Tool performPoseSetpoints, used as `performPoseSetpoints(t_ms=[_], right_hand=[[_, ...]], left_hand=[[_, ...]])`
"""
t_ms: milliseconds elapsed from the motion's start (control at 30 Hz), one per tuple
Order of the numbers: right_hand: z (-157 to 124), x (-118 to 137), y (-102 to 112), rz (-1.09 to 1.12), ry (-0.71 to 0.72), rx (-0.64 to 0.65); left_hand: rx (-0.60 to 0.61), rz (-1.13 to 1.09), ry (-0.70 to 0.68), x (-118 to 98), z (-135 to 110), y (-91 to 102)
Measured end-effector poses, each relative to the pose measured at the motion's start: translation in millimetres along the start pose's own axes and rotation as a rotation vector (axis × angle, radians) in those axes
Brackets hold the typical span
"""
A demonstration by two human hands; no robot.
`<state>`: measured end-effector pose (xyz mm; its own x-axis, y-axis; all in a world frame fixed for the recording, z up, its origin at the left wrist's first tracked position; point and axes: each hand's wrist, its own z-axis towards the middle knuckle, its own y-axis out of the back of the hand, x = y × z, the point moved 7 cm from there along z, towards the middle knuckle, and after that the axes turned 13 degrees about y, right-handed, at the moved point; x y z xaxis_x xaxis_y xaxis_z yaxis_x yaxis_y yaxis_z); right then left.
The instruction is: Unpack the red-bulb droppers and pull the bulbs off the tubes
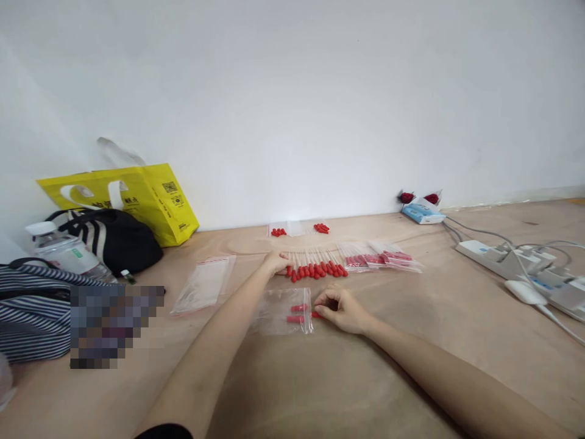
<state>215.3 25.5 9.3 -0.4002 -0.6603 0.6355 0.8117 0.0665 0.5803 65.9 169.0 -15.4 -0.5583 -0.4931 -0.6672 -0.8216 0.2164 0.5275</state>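
In the head view, a row of thin pale sticks with red rounded tips (pixel 320 269) lies across the table. My left hand (pixel 274 264) is at the left end of this row, its fingers closed on a red-tipped stick there. Closer to me lies a clear zip bag (pixel 274 311) with two red tube-like pieces (pixel 295 319) inside. My right hand (pixel 342 308) is at the bag's right end, where the zip is, with thumb and fingers pinched on a small red piece (pixel 316 314). That piece is mostly hidden by the fingers.
Filled clear bags (pixel 379 257) overlap right of the row, and flat bags (pixel 205 283) lie left. Red pieces (pixel 322 228) rest on bags by the wall. A yellow bag (pixel 169 207), black bag (pixel 132 238) and bottle (pixel 68 253) stand left; a power strip (pixel 493 256) lies right.
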Motion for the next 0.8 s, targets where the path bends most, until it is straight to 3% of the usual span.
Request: performPoseSetpoints(t_ms=[233,400,500,533,600,800], right_hand=[[-1.3,3.0,-1.7,0.003,0.015,0.046],[-1.6,2.7,-4.8,-0.029,0.055,0.093],[-3.7,-4.5,-7.8,0.028,-0.022,0.139],[-4.5,-7.1,-9.2,0.061,-0.056,0.152],[-5.0,-10.8,-11.1,0.120,-0.112,0.151],[5.6,-8.4,-21.6,0.210,-0.126,0.041]], left_hand=[[-0.164,0.105,-0.168,1.8,-4.2,16.5],[-0.261,0.163,-0.471,8.8,-63.0,34.0],[-0.184,0.240,-0.648,29.2,-105.5,32.5],[-0.133,0.314,-0.772,34.8,-120.6,26.7],[-0.066,0.407,-0.883,49.9,-138.3,18.2],[-0.027,0.397,-0.861,67.2,-140.8,6.1]])
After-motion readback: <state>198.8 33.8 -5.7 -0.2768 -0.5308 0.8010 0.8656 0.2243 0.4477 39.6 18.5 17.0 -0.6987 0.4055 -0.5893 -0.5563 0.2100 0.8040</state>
